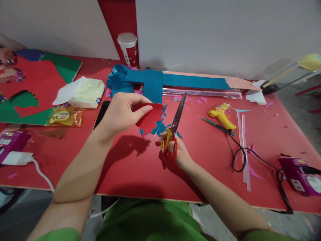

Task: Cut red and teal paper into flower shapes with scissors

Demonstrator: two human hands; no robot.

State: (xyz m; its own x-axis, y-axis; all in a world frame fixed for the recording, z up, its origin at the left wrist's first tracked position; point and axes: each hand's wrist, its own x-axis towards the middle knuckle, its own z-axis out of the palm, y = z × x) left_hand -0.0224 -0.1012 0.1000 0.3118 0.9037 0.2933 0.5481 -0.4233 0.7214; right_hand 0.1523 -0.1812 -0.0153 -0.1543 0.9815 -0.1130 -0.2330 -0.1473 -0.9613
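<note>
My left hand [125, 112] pinches a red paper piece [150, 120] with a jagged, petal-like edge between thumb and fingers, raised above the red table [200, 177]. To its right, my right hand [177, 150] grips scissors [177, 120] by their red and yellow handles. The blades look closed and point up and away from me, apart from the paper. Blue paper scraps [160, 128] lie on the table beneath and between the hands. Behind my left hand are blue paper strips [195, 80] and a blue cut-paper bunch [119, 78].
A yellow glue gun [222, 115] with a black cord lies at right, near green tweezers [215, 125] and clear strips [244, 150]. Purple boxes [299, 175] sit at the edges. At left are a tissue pack [85, 92] and coloured sheets [37, 78]. A lidded cup [129, 48] stands behind.
</note>
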